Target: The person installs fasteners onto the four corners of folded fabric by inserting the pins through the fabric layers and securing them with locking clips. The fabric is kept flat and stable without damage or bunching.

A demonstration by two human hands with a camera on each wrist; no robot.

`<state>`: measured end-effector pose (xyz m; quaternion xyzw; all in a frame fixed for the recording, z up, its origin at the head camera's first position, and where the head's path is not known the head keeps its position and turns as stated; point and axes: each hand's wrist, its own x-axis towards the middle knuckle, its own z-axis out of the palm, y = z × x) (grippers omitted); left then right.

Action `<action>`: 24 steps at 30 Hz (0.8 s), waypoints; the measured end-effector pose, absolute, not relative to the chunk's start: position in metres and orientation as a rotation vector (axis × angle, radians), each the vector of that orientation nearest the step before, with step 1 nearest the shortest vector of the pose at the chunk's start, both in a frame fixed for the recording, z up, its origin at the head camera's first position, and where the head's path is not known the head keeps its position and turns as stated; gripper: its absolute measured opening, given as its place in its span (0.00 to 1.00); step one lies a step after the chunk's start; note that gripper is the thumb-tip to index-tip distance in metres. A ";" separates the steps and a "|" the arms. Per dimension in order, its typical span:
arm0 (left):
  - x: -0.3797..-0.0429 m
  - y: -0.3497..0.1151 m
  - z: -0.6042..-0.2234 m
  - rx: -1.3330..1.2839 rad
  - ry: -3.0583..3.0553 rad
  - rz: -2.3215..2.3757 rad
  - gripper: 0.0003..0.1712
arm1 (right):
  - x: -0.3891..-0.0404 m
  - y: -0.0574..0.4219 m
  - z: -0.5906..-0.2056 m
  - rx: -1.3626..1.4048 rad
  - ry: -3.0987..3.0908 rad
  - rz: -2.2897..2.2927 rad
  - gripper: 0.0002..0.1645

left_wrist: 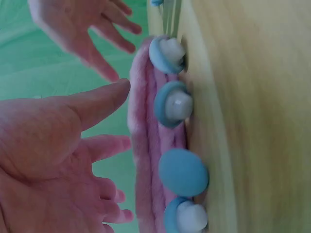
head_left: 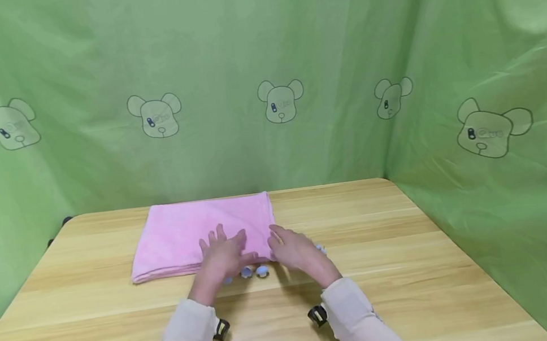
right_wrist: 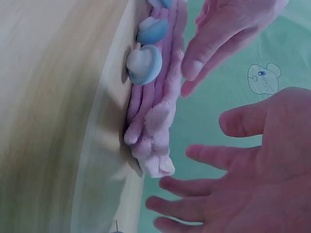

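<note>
A pink towel (head_left: 179, 233), folded in several plush layers, lies on the table. My left hand (head_left: 222, 256) is over its front right part, fingers spread and thumb pointing toward the right hand. Beside the towel's right front corner is my right hand (head_left: 293, 249), its fingers apart and nothing in its grasp. Whether fingertips touch the cloth, I cannot tell. Along the front fold sit several small mushroom-shaped pieces with blue caps and white stems, among them one mushroom piece (left_wrist: 183, 172) cap-outward and another (right_wrist: 144, 64) on its side.
More small blue pieces (head_left: 320, 248) lie right of the right hand. The wooden table (head_left: 373, 317) has its far edge against a green curtain (head_left: 217, 46) printed with bear heads, which also encloses the left and right sides. A black wrist device (head_left: 221, 330) is on the left sleeve.
</note>
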<state>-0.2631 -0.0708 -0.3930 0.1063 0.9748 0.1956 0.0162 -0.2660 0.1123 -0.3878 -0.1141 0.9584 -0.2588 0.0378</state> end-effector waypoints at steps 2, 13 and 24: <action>-0.263 -0.068 -0.395 0.360 3.030 0.606 0.36 | -0.266 0.112 -0.388 -0.393 2.903 -0.802 0.30; -0.263 -0.062 -0.401 0.382 3.084 0.728 0.18 | -0.268 0.108 -0.394 -0.467 2.890 -0.738 0.31; -0.268 -0.064 -0.403 0.472 3.138 0.871 0.06 | -0.270 0.104 -0.405 -0.452 3.039 -0.825 0.15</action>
